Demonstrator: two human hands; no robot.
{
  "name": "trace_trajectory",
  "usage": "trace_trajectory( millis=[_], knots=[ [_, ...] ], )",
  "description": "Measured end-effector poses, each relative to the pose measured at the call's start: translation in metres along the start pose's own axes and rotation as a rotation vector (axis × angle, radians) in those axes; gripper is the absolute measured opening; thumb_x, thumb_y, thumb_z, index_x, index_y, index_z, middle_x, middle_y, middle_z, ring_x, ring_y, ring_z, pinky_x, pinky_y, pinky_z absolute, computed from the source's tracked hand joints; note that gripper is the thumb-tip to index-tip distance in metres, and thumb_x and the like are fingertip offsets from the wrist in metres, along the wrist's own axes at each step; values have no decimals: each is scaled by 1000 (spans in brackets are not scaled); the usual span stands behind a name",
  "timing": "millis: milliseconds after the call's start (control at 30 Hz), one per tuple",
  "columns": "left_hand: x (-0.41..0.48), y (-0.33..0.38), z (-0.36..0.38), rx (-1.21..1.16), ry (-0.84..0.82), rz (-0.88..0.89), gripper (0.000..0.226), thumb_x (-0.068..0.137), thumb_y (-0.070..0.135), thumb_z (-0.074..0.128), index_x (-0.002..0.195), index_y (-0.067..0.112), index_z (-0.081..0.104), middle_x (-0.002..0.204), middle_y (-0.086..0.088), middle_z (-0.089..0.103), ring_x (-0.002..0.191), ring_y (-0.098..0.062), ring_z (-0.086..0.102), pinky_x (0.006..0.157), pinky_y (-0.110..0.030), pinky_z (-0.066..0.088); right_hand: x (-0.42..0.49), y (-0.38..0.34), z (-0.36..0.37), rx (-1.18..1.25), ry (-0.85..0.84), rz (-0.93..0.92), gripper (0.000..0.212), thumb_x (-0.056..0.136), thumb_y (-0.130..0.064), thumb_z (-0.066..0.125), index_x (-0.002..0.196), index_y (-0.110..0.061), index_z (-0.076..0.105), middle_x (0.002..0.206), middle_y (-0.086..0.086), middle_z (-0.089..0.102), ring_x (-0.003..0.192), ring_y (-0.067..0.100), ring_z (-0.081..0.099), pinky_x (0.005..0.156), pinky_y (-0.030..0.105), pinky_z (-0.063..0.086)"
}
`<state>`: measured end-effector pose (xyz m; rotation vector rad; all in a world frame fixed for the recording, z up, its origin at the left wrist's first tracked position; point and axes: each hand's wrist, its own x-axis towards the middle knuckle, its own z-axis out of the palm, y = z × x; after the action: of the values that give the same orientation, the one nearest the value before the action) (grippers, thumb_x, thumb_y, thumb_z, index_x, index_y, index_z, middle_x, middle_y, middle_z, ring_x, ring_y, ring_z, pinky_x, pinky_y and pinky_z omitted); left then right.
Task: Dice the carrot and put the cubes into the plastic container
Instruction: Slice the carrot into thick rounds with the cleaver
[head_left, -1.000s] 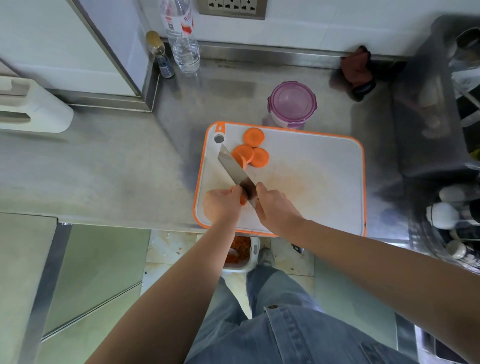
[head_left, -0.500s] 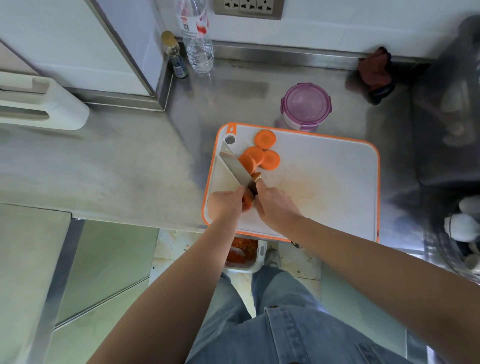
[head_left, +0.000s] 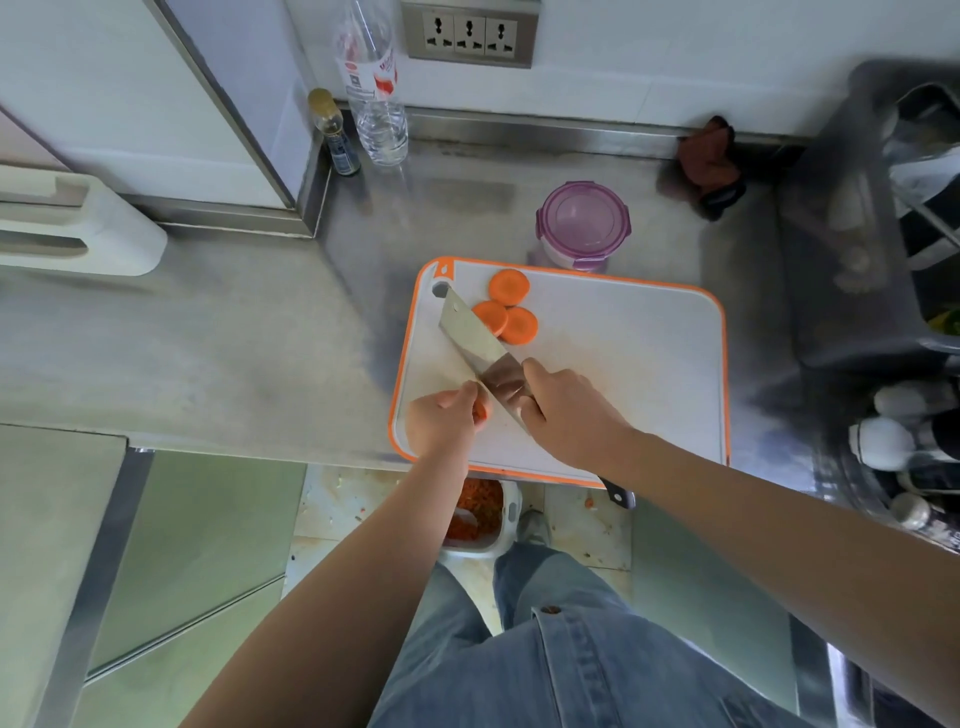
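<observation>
A white cutting board (head_left: 623, 364) with an orange rim lies on the steel counter. Three round carrot slices (head_left: 511, 309) sit near its far left corner. My left hand (head_left: 441, 421) grips a short carrot piece (head_left: 482, 410) at the board's near left; most of the piece is hidden under my fingers. My right hand (head_left: 566, 410) grips the handle of a wide cleaver (head_left: 480, 345), whose blade lies flat-looking and slanted beside the carrot piece. The plastic container (head_left: 584, 226), with a purple lid on it, stands just behind the board.
A water bottle (head_left: 376, 88) and a small brown bottle (head_left: 335, 135) stand at the back wall. A dark rag (head_left: 709, 158) lies at the back right beside a grey dish rack (head_left: 852, 234). On the floor below, a bin (head_left: 480, 514) holds carrot scraps.
The cleaver blade has lifted and tipped away from the carrot piece, and its face now shows. My left hand still holds the piece. The camera has shifted a little.
</observation>
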<state>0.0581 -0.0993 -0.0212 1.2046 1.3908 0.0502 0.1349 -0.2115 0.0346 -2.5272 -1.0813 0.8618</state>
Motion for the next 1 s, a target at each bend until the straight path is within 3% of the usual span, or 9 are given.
trace_trajectory(
  millis=[233,400,500,600,733,867,1000],
  knots=[
    [-9,-5,6,7,44,74,35,90,24,66,56,32,60,65,5,64,82,-29,69,84,-44,57,-14,0,-1,7,-29,30,6,97,-15,38,92,-14,34,67,1,42,61,19,44,48,27,27],
    [-8,-11,10,46,39,135,16,90,28,66,80,17,74,85,-6,74,84,-26,69,83,-43,58,-20,-1,0,-7,-53,56,4,99,-17,38,98,-13,37,70,2,44,59,15,43,48,26,29],
    [-9,-12,11,120,56,193,25,91,29,63,82,11,76,81,-7,74,77,-24,68,72,-32,56,-19,-2,1,-22,-67,70,10,100,-17,39,107,-11,42,74,3,47,60,15,46,49,26,34],
    [-12,-11,11,171,75,221,31,94,28,59,73,9,73,70,-6,70,67,-22,64,55,-24,41,-18,-6,-1,5,-72,76,5,99,-14,40,98,-11,36,70,1,40,59,13,41,48,24,27],
    [-12,-9,11,193,75,221,34,93,24,57,67,6,70,64,-8,68,57,-19,57,52,-23,37,-7,-12,3,45,-58,89,6,97,-13,39,96,-13,33,71,0,38,62,15,41,49,27,29],
    [-9,-7,11,247,78,218,34,91,24,57,67,5,71,65,-12,68,59,-24,58,56,-30,42,3,-11,11,96,-59,133,12,97,-14,41,108,-9,43,84,8,52,67,20,51,56,35,46],
    [-8,-4,11,268,77,209,32,92,23,57,68,6,71,60,-7,64,56,-22,55,51,-25,37,8,-15,15,131,-49,139,6,98,-12,40,103,-10,40,77,4,44,68,21,48,52,30,36]
  ],
)
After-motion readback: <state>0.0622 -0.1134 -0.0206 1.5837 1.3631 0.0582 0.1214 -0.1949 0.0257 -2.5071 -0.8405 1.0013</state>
